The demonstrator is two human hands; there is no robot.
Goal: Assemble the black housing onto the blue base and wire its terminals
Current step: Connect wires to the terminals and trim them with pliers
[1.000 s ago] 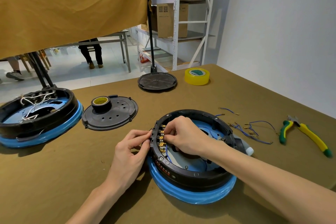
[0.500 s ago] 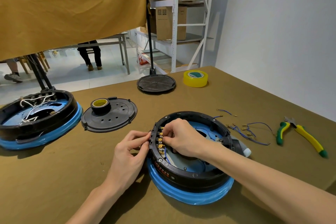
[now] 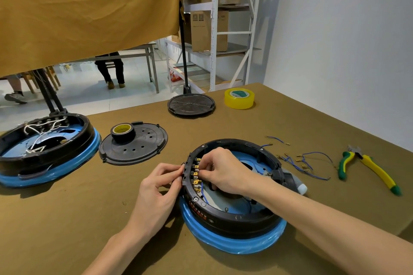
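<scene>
Round black plastic housing ring (image 3: 234, 219) sits on the round blue base (image 3: 232, 243), at 6 o'clock on the olive cloth-covered table (image 3: 67, 219). Left hand (image 3: 156, 192) is at the ring's 9 o'clock, outside the wall, fingertips pinching the black rim. Right hand (image 3: 223, 172) reaches inside the ring at the same spot, fingers curled, pinching at the row of brass terminals (image 3: 196, 176); can't tell exactly what it grips. A thin blue wire (image 3: 203, 194) runs down from the terminals.

Loose blue wires with brass lugs (image 3: 301, 163) lie at 3 o'clock of the ring, yellow-green pliers (image 3: 368, 169) further out. Yellow tape roll (image 3: 239, 98) at 12 o'clock. Black perforated round cover (image 3: 134, 147) at 10 o'clock, black tape roll (image 3: 121, 131) on it. Second black-on-blue unit with white wires (image 3: 44, 152) at far 9 o'clock.
</scene>
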